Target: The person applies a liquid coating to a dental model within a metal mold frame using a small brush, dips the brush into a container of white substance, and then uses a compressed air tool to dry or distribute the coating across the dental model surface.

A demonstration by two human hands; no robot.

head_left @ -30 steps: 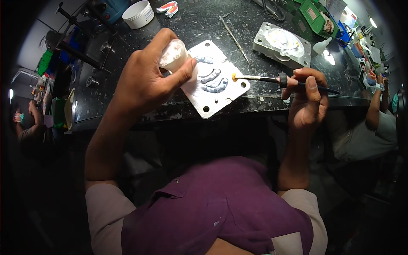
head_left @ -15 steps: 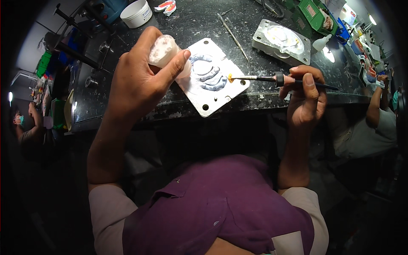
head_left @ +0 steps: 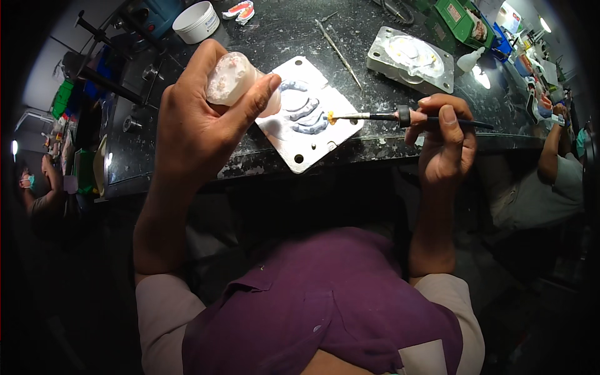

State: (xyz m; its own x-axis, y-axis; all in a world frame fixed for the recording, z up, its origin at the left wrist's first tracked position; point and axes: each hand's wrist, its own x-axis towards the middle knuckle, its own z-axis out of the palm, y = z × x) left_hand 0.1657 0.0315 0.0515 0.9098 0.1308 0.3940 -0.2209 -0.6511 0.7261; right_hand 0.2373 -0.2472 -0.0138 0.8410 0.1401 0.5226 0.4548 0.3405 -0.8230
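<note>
My left hand (head_left: 190, 125) grips a squat, translucent whitish bottle (head_left: 226, 80), tipped over the left side of a square dental flask half (head_left: 299, 147) with holes at its corners. White plaster fills that flask half, with grey arch-shaped hollows (head_left: 305, 115) in it. My right hand (head_left: 447, 134) is closed round a slim dark-handled brush (head_left: 369, 116) held level. Its yellow tip is over the right edge of the grey hollows; contact cannot be made out. A ridged black cap with a pinkish end (head_left: 404, 116) is also between the right fingers, beside the brush handle.
Another flask half (head_left: 409, 59) with plaster lies behind to the right, near a small white squeeze bottle (head_left: 470, 59). A thin metal tool (head_left: 339, 53), a white tub (head_left: 196, 22) and a pink-and-white denture model (head_left: 239, 11) lie farther back. Co-workers sit at both sides.
The brush in my right hand has moved slightly left, its tip farther over the plaster. My left hand and the bottle have shifted a little left, with the bottle's base turned more toward view.
</note>
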